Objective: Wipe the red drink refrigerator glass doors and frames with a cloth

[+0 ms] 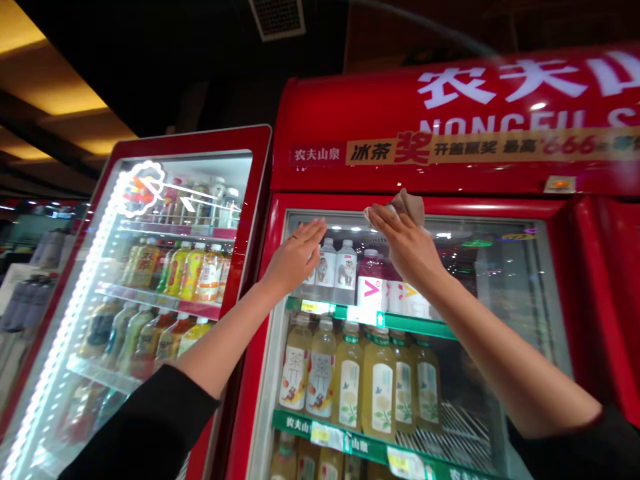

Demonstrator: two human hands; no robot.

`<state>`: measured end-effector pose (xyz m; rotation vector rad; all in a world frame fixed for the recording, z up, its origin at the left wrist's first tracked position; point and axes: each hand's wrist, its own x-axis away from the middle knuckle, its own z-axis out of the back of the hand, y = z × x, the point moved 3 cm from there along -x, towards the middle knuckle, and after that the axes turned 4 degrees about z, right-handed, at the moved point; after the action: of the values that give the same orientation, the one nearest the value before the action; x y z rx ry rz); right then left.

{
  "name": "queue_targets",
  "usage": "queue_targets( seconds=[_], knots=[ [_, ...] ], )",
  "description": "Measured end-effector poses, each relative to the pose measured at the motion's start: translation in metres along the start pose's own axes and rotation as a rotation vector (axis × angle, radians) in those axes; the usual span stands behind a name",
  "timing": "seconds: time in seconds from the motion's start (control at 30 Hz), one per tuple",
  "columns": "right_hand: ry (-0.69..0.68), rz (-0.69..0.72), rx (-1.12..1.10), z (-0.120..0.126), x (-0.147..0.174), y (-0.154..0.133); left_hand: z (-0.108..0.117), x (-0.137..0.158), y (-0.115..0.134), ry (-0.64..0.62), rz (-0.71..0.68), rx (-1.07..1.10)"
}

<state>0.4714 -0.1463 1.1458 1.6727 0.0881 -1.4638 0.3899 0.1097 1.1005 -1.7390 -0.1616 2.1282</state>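
The right hand is clamped on a beige cloth, bunched above its knuckles near the top of a glass door. The left hand, its fingers straight and together, is raised nearby; I cannot tell whether it touches the glass. Below both hands stand bottled drinks; left of the left hand is a lit refrigerator.

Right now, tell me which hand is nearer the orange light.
Right: the right hand, with the cloth, is below-left of the orange light; the left hand is farther left.
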Motion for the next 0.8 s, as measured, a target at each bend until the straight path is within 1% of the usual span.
queue_targets(
  seconds=[0.1,0.2,0.27,0.37,0.47,0.57,0.7,0.8],
  knots=[
    [0.044,-0.048,0.037,-0.015,-0.020,-0.016,0.004,0.010,-0.020,-0.031,-0.041,-0.086],
    [0.029,-0.024,0.059,-0.029,-0.041,-0.042,-0.002,0.017,-0.027,-0.025,-0.090,-0.121],
    [0.000,0.013,0.073,-0.031,-0.045,-0.053,-0.007,0.019,-0.028,0.002,-0.106,-0.121],
    [-0.039,0.045,0.097,-0.025,-0.036,-0.053,-0.010,0.022,-0.028,0.042,-0.113,-0.106],
    [-0.036,-0.008,0.124,-0.017,-0.027,-0.040,-0.010,0.025,-0.026,0.086,-0.113,-0.093],
    [-0.009,-0.063,0.138,-0.022,-0.036,-0.036,-0.010,0.027,-0.025,0.128,-0.101,-0.087],
    [-0.010,-0.035,0.106,-0.039,-0.063,-0.052,-0.008,0.030,-0.029,0.198,-0.018,-0.056],
    [-0.029,0.021,0.077,-0.039,-0.065,-0.064,-0.006,0.032,-0.033,0.257,0.042,-0.018]
  ],
)
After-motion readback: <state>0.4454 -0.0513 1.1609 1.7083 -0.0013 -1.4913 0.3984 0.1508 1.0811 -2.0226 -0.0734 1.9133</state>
